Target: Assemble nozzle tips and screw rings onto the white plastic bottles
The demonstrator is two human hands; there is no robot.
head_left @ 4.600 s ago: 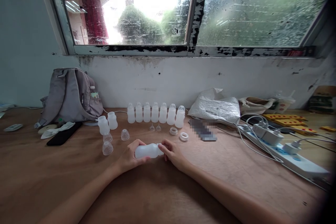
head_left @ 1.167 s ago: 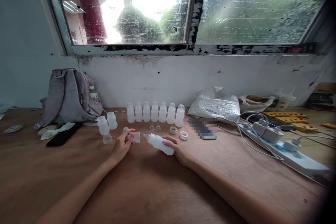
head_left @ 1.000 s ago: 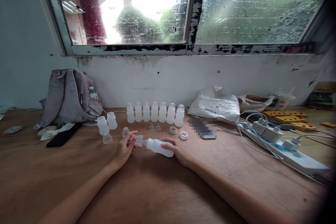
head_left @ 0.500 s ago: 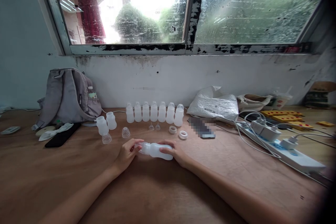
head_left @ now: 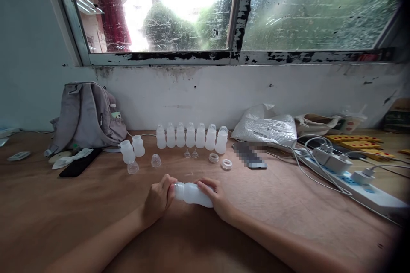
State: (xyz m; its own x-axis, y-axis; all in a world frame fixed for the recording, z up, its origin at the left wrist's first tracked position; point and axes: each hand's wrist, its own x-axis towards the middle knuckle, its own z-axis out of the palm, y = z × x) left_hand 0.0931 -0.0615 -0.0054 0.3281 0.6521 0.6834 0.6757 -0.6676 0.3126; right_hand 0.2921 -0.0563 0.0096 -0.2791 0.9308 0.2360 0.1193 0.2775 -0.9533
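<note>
A frosted white baby bottle (head_left: pixel 194 193) lies sideways between my two hands, over the near part of the table. My left hand (head_left: pixel 160 196) is wrapped round its capped end and hides the cap. Around the base end, my right hand (head_left: pixel 218 198) is closed with the thumb on top. Beyond them stands a row of several capped bottles (head_left: pixel 190 135). Two clear nipples (head_left: pixel 191 153) and two white collar rings (head_left: pixel 226 164) lie before the row. To the left are two uncapped bottles (head_left: pixel 127 152) and two clear domed caps (head_left: pixel 156 161).
A grey backpack (head_left: pixel 86 115) leans on the wall at left, with a black phone (head_left: pixel 80 164) before it. A silver plastic bag (head_left: pixel 265 126) and a blurred-out phone (head_left: pixel 250 155) are right of the row. Further right lies a white power strip (head_left: pixel 358 183) with plugs and cables.
My left hand has closed round the bottle's capped end, which showed between the fingertips before. The bottle sits slightly lower and nearer. The view has shifted a little.
</note>
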